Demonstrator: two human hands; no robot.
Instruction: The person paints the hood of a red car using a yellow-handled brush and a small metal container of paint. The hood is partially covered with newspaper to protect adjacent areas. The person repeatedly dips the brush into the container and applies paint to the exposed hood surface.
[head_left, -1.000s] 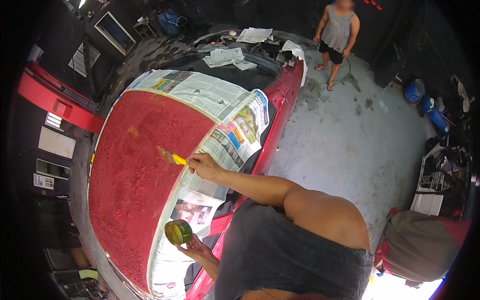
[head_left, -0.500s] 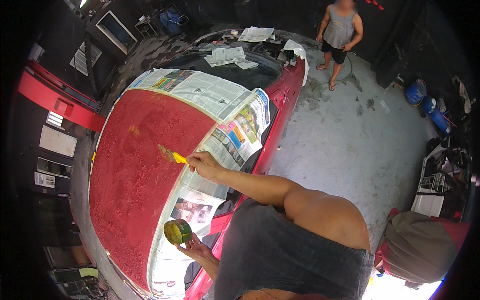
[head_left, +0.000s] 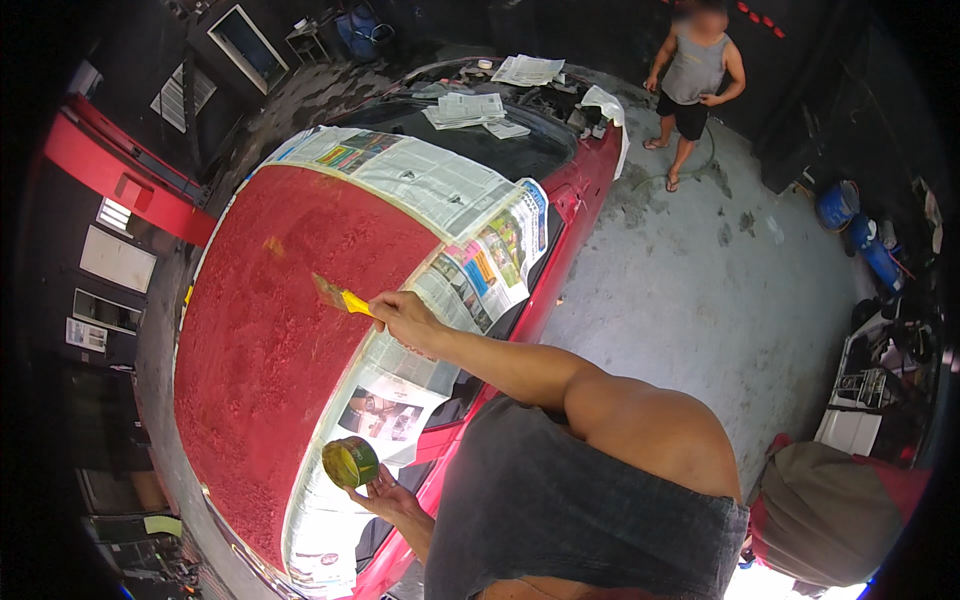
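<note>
My right hand (head_left: 404, 318) is closed round the yellow handle of a paintbrush (head_left: 353, 301). The brush's bristles rest on or just above the red car roof (head_left: 260, 330), whose surface looks rough and wrinkled in patches. Lower down, my left hand (head_left: 388, 498) holds a round open can (head_left: 351, 463), dark outside with yellowish residue inside. The can is tilted so its mouth faces the roof, above the masked edge. Newspaper (head_left: 430, 185) and pale tape border the roof along the windscreen and the near side.
Loose newspaper sheets (head_left: 465, 110) lie at the car's front. A person (head_left: 692, 75) in a grey sleeveless top stands on the grey floor (head_left: 680, 300) beyond it. Blue containers (head_left: 838, 205) stand at the right wall; a red beam (head_left: 125, 180) is at the left. A brown-and-red cover (head_left: 830, 510) lies behind me.
The brush and my right hand have shifted slightly left and up on the roof. The view has turned a little; the can stays in my left hand.
</note>
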